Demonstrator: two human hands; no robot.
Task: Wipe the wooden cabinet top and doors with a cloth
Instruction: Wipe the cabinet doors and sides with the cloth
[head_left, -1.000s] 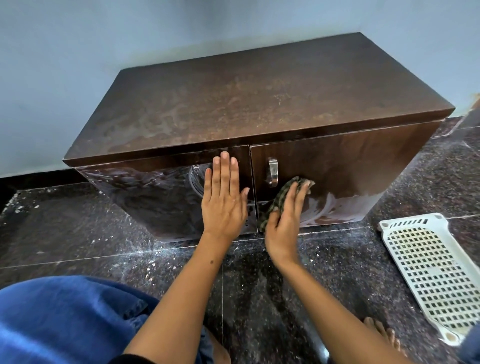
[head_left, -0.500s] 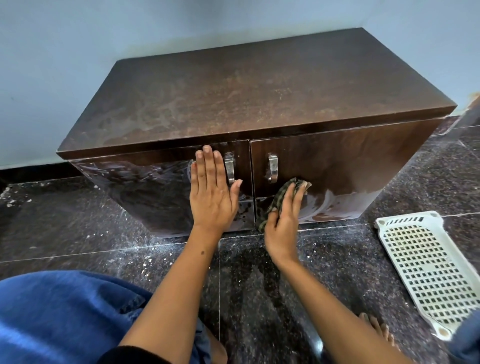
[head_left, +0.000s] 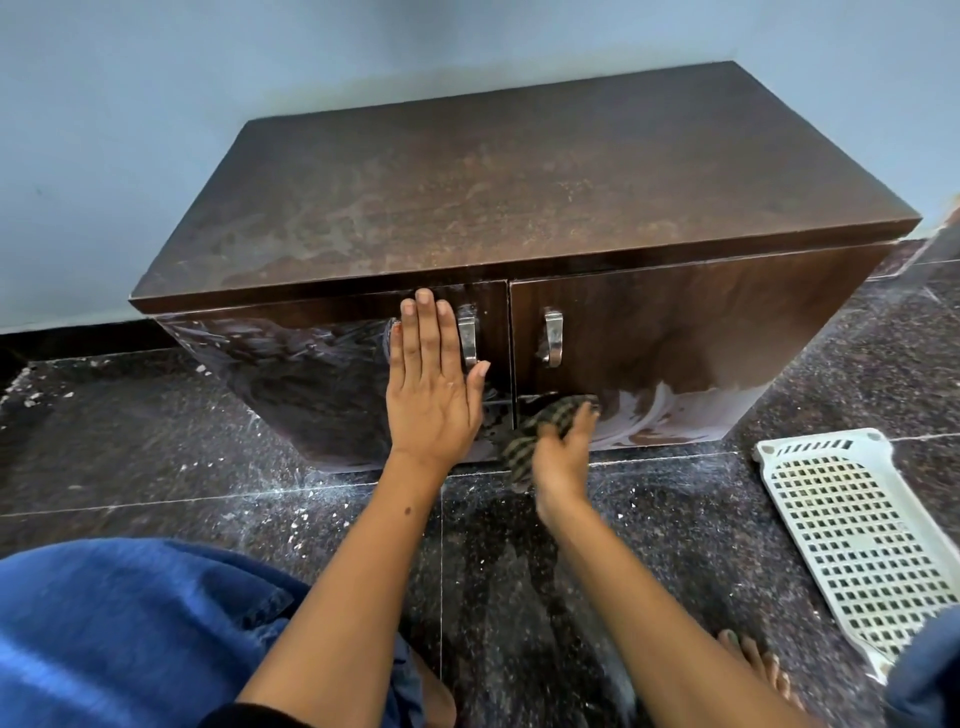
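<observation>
I can read no text, label, brand, number or sign anywhere in front of me.
</observation>
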